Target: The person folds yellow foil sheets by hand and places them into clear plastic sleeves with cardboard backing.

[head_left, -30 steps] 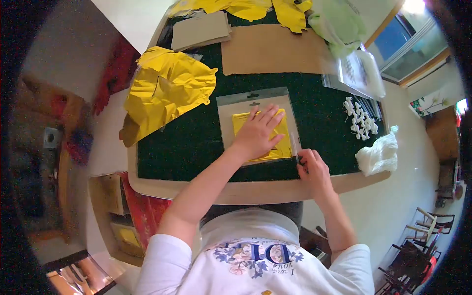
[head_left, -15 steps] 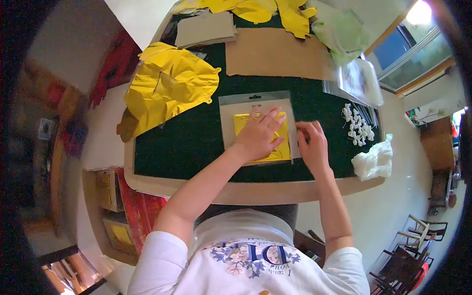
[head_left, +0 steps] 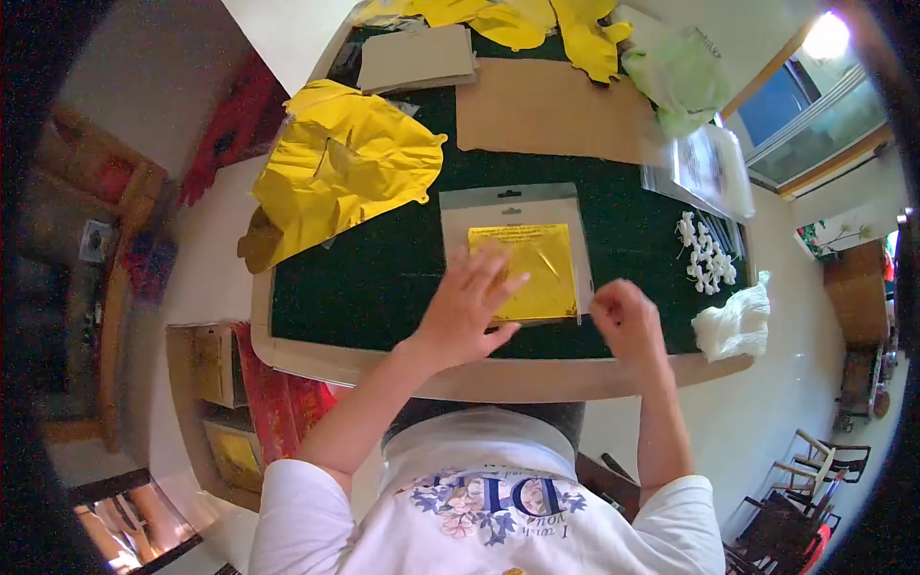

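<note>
A clear plastic bag [head_left: 565, 201] with a hang slot at its top lies flat on the dark green table cover. Inside it are a pale card and a folded yellow foil sheet [head_left: 541, 278] with small print along its top. My left hand [head_left: 465, 302] is open, fingers spread over the lower left part of the yellow foil, slightly blurred. Just right of the bag's lower right edge is my right hand [head_left: 628, 321], its fingers curled and pinched together. I cannot tell what is between those fingertips.
Crumpled yellow foil [head_left: 350, 168] lies at the left, more yellow foil [head_left: 513, 21] at the back. Behind the bag are a pale card stack [head_left: 417, 57] and brown cardboard [head_left: 551, 110]. Clear bags [head_left: 709, 168], white knotted pieces [head_left: 704, 254] and a white bundle [head_left: 733, 321] lie right.
My left hand has slid down and left, uncovering most of the yellow foil. My right hand has moved down toward the table's front edge, its fingers more curled.
</note>
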